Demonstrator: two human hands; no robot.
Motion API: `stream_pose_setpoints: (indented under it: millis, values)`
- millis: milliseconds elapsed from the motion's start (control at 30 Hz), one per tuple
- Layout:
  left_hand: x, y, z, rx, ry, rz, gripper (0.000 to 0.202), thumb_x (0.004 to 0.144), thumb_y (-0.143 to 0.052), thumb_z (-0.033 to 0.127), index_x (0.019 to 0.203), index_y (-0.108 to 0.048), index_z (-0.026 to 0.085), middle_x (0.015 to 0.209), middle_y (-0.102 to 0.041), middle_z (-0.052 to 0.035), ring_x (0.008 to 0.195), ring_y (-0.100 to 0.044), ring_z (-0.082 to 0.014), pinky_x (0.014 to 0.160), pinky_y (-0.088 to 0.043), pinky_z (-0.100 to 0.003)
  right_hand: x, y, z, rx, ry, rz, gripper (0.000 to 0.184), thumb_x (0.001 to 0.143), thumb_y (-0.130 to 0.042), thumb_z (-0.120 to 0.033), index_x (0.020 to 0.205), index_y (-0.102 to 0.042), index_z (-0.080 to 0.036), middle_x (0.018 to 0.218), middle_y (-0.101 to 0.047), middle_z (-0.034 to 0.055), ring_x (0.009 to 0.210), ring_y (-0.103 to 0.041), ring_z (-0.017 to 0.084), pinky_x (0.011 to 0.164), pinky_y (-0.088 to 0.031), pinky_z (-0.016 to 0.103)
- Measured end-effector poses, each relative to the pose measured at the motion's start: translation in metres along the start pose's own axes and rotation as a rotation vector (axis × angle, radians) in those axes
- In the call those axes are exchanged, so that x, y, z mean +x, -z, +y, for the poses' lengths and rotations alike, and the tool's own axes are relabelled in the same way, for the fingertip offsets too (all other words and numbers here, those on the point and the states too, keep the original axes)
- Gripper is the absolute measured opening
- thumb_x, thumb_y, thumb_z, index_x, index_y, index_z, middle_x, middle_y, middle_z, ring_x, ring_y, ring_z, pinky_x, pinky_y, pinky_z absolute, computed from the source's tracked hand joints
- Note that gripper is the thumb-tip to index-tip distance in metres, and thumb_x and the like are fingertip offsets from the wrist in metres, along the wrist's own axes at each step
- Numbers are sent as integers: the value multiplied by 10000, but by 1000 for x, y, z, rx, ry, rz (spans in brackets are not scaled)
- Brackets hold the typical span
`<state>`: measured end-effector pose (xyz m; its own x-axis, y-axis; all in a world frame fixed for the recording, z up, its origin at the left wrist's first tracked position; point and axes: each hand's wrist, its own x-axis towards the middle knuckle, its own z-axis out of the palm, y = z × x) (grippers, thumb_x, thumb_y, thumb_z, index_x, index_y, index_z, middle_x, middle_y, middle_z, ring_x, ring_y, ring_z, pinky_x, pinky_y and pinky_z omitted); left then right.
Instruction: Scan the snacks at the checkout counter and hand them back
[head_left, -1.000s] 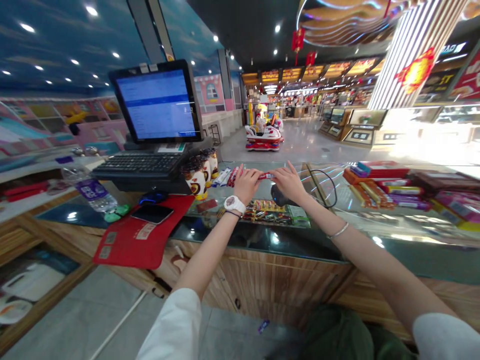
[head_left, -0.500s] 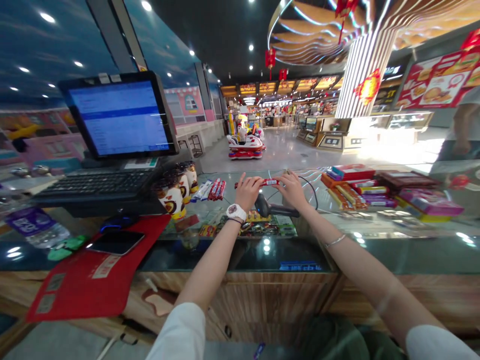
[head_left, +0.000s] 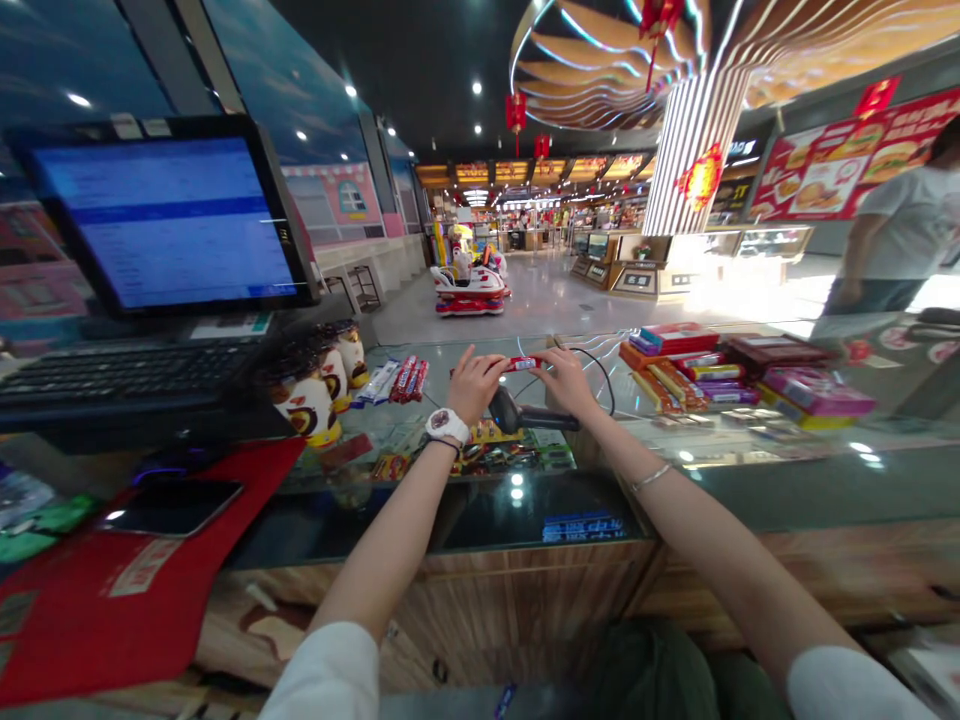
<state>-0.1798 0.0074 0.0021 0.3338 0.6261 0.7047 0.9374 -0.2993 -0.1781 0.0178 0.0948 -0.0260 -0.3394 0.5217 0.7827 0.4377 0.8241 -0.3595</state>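
Observation:
Between my two hands is a slim red-wrapped candy bar (head_left: 523, 364), held level above the glass counter. My left hand (head_left: 477, 386) has its fingers closed on the left end, and my right hand (head_left: 568, 382) pinches the right end. Just below them a black handheld barcode scanner (head_left: 551, 416) lies on the glass, its cable looping to the right. To the left of my left hand, several red-wrapped bars (head_left: 409, 380) rest beside some white-and-blue packets (head_left: 377, 383).
A monitor (head_left: 176, 220) and keyboard (head_left: 127, 375) stand at left, with patterned cups (head_left: 309, 405) beside them. A phone (head_left: 176, 507) lies on a red mat (head_left: 187, 590). Boxed sweets (head_left: 817, 390) are stacked at right. Beyond the counter stands a person (head_left: 892, 230).
My view has turned slightly to the right, so the counter things appear shifted left. Both hands keep the same hold on the candy bar. More of the person at right shows.

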Motion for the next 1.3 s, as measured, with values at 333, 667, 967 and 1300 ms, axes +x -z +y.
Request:
stream_pose_setpoints:
  millis: [333, 667, 967, 1300]
  values:
    - [-2, 2, -11, 2, 9, 65, 309, 967, -478, 177, 1195, -678, 237, 1131, -719, -60, 1035, -667, -200, 1166, -377, -469, 0, 16, 0, 105, 74, -94, 481, 896, -658, -336, 1364, -572, -265, 1267, -654, 89, 1177, -597, 264, 1043, -459, 447]
    - [-8, -5, -24, 20, 76, 30, 322, 967, -477, 190, 1216, -672, 252, 1140, -712, -49, 1041, -658, -206, 1185, -333, -488, -24, 29, -4, 69, 100, -500, 910, 792, -732, -569, 1536, -350, -211, 1551, -423, 151, 1430, -406, 320, 1185, -316, 525]
    - [-12, -16, -33, -6, 114, 8, 298, 964, -495, 210, 1186, -687, 260, 1123, -712, -49, 1047, -657, -212, 1182, -324, -504, -38, 11, -17, -54, 10, -750, 789, 834, -726, -423, 1502, -402, -155, 1503, -480, 183, 1337, -526, 330, 1097, -440, 440]
    - [-15, -18, -38, 9, 126, 21, 290, 960, -501, 207, 1177, -686, 259, 1125, -712, -50, 1038, -660, -213, 1180, -327, -496, -33, 21, -34, -170, 31, -730, 476, 837, -668, -277, 1294, -588, -174, 1189, -714, 116, 1088, -678, 275, 913, -496, 330]
